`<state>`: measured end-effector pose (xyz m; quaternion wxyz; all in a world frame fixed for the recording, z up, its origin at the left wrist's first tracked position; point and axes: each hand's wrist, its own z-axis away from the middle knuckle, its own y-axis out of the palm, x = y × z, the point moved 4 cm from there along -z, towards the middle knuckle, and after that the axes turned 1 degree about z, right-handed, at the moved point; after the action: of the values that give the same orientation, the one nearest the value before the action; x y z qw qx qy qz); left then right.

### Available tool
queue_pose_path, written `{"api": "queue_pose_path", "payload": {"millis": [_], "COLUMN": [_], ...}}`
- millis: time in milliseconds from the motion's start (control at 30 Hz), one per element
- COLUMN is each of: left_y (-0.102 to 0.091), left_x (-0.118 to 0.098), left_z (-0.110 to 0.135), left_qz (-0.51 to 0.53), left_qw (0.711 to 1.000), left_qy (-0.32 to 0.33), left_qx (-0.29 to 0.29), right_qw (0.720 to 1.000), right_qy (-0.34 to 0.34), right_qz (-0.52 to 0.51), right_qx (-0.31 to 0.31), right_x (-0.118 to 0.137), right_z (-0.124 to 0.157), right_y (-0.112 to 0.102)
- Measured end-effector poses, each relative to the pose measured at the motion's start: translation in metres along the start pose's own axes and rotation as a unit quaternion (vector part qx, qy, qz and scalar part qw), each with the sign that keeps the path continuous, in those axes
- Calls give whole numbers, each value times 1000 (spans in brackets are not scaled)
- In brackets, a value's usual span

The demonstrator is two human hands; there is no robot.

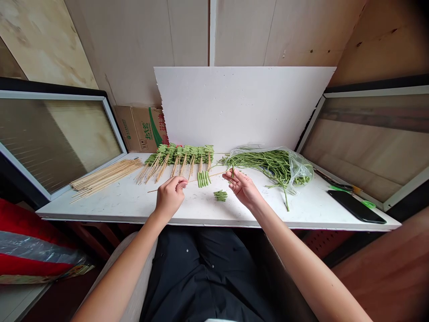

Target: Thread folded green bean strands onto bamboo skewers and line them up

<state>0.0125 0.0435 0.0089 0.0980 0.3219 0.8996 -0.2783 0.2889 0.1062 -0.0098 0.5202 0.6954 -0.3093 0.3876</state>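
My left hand (170, 193) is closed around a thin wooden skewer (154, 191) that points up to the right. Several short green bean pieces (203, 179) are threaded side by side on it. At the skewer's far end, my right hand (241, 187) pinches another short bean piece (233, 171), which meets or nearly meets the tip. Below the skewer, a small pile of cut bean pieces (220, 195) lies on the white table (187, 212).
Finished bean skewers (184, 156) are stacked at the back, sticks toward me. Bare skewers (107, 176) lie at left. Long green beans (268, 161) spill from a clear plastic bag (300, 165). A black phone (355, 206) and scissors (335, 180) lie at right; a cardboard box (144, 127) stands behind.
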Motion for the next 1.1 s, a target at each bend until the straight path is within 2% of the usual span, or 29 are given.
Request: {"api": "queue_pose_path", "payload": {"millis": [367, 600, 1100], "left_y": [1, 2, 3], "left_x": [0, 1, -3], "left_z": [0, 1, 5], "left_qz": [2, -3, -30], "left_qw": [1000, 1000, 999], "left_qy": [-7, -3, 22], "left_qx": [6, 7, -1], "right_qw": [1000, 999, 991], "right_qy": [-4, -11, -79], "right_qz": [11, 22, 71], "right_qx": [-5, -33, -83], "right_x": [-3, -3, -7], "right_z": [-1, -2, 1], "right_y": [-3, -5, 0]}}
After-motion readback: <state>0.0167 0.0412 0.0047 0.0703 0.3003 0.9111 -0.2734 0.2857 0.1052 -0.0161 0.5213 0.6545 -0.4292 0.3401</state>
